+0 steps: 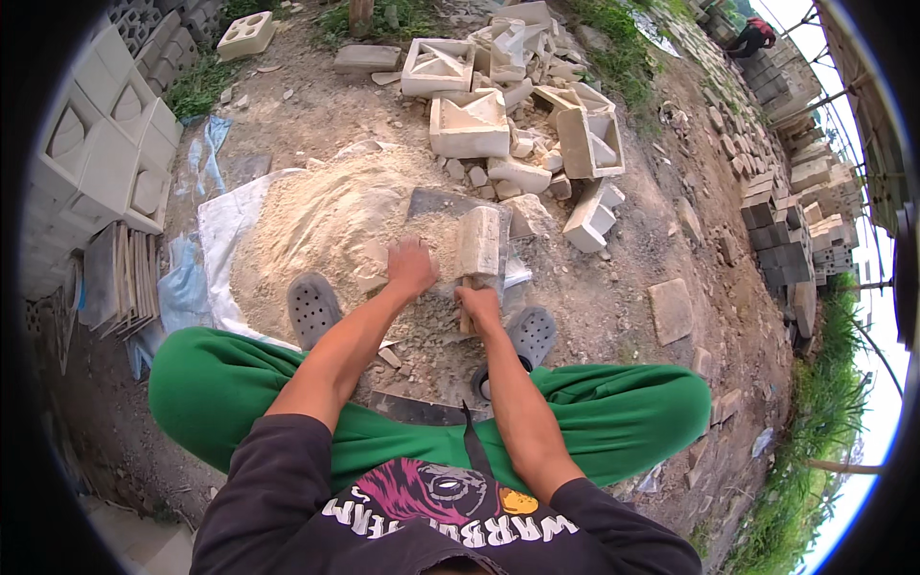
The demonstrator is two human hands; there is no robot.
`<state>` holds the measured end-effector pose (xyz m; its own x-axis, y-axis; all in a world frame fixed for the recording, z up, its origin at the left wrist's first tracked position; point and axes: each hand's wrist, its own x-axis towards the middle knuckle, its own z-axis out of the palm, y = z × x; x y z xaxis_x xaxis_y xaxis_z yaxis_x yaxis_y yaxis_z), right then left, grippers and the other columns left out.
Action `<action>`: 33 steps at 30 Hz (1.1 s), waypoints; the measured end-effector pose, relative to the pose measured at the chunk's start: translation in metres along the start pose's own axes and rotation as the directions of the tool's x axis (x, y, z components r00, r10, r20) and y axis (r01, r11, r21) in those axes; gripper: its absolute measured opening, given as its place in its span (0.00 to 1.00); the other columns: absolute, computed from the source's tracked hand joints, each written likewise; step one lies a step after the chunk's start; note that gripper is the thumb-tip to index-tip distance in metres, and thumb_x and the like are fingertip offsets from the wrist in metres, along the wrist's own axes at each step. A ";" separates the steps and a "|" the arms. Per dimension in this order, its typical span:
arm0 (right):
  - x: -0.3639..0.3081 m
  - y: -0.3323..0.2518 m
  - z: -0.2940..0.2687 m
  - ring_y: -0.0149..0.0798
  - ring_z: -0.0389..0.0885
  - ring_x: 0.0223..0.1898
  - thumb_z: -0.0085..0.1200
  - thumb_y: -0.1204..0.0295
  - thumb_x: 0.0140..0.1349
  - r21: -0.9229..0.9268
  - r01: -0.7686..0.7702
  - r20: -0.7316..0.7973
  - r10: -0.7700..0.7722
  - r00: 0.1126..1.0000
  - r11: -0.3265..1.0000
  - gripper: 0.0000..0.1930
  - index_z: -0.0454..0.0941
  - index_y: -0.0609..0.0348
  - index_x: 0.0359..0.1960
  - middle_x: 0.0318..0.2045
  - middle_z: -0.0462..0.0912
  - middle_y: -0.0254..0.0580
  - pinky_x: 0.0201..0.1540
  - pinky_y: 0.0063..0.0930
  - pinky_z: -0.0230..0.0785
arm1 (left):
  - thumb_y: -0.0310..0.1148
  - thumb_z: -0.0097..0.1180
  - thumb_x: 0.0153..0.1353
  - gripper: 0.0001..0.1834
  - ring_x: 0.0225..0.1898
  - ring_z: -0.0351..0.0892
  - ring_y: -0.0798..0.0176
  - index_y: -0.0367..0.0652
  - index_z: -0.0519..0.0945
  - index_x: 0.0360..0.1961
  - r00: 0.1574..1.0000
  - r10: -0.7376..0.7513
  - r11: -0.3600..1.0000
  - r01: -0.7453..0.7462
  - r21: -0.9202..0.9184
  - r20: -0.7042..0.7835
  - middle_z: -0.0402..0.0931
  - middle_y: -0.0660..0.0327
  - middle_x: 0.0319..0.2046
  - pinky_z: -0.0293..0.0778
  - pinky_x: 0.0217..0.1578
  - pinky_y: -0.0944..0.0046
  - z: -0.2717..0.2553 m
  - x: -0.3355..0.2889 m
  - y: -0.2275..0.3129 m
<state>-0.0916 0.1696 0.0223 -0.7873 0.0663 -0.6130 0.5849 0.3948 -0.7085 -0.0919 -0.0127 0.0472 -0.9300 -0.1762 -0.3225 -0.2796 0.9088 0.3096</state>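
My right hand (479, 305) is wrapped round the short handle of a dusty, block-headed mallet (478, 241). The mallet's head rests over a dark flat slab (436, 201) strewn with pale crumbs. To its left, my left hand (413, 266) reaches down into crushed rubble, touching it or just above; its fingers are blurred and partly hidden. A pale broken lump (370, 280) lies beside that hand. Beyond it spreads a heap of pale sandy powder (326, 216) on a white sheet (222, 240).
Broken pale blocks (470, 125) pile up ahead. Stacked decorative blocks (105, 125) and thin boards (123, 278) stand left. My clog-shod feet (314, 309) flank the rubble. A flat stone (670, 311) lies right. Grey blocks (778, 235) and a person (752, 36) are farther off.
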 end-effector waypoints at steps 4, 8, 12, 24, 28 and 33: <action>-0.021 -0.019 -0.001 0.44 0.84 0.21 0.66 0.67 0.41 -0.020 0.008 0.023 -0.007 1.000 1.000 0.21 0.80 0.79 0.31 0.27 0.84 0.51 0.24 0.38 0.78 | 0.48 0.53 0.62 0.30 0.69 0.62 0.53 0.39 0.74 0.60 0.971 0.197 0.980 -0.195 0.026 -0.136 0.71 0.52 0.63 0.50 0.70 0.42 0.009 -0.006 -0.006; -0.020 -0.028 -0.010 0.49 0.87 0.27 0.67 0.66 0.42 -0.272 0.123 -0.062 -0.145 0.987 0.954 0.22 0.81 0.77 0.32 0.29 0.86 0.57 0.30 0.40 0.79 | 0.46 0.57 0.59 0.30 0.66 0.65 0.51 0.39 0.73 0.59 0.950 0.214 0.974 -0.225 -0.023 -0.227 0.72 0.52 0.61 0.54 0.68 0.43 0.001 -0.013 -0.008; -0.028 -0.039 -0.008 0.59 0.86 0.43 0.65 0.58 0.45 -0.411 0.262 -0.106 -0.331 0.938 0.873 0.26 0.83 0.64 0.43 0.36 0.86 0.60 0.48 0.45 0.78 | 0.44 0.60 0.57 0.31 0.62 0.70 0.50 0.38 0.73 0.58 0.937 0.234 0.966 -0.254 -0.046 -0.259 0.75 0.51 0.56 0.61 0.65 0.47 -0.003 -0.020 -0.034; -0.025 -0.058 -0.007 0.61 0.85 0.45 0.63 0.58 0.44 -0.627 0.107 0.019 -0.123 0.992 0.771 0.23 0.85 0.62 0.39 0.38 0.86 0.60 0.48 0.44 0.77 | 0.41 0.65 0.55 0.26 0.57 0.73 0.47 0.44 0.78 0.55 0.902 0.243 0.958 -0.281 -0.058 -0.358 0.74 0.50 0.54 0.71 0.57 0.52 0.013 -0.018 -0.047; -0.041 -0.067 -0.011 0.61 0.85 0.45 0.63 0.58 0.44 -0.502 0.181 -0.065 -0.246 0.967 0.846 0.24 0.85 0.64 0.39 0.39 0.86 0.60 0.49 0.45 0.77 | 0.42 0.65 0.56 0.28 0.56 0.72 0.46 0.46 0.77 0.57 0.902 0.254 0.959 -0.282 -0.030 -0.350 0.73 0.50 0.52 0.70 0.56 0.50 0.009 -0.023 -0.045; -0.034 -0.039 -0.003 0.58 0.86 0.42 0.64 0.60 0.43 -0.438 0.335 0.006 -0.370 0.929 0.834 0.23 0.85 0.64 0.39 0.35 0.87 0.60 0.46 0.42 0.77 | 0.43 0.65 0.56 0.28 0.53 0.72 0.48 0.48 0.77 0.58 0.924 0.245 0.967 -0.254 0.007 -0.294 0.73 0.51 0.48 0.71 0.54 0.51 -0.003 -0.024 -0.038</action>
<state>-0.0883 0.1541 0.0721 -0.9467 -0.0896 -0.3095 0.1389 0.7533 -0.6429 -0.0600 -0.0443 0.0461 -0.9979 -0.0509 0.0406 -0.0320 0.9265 0.3749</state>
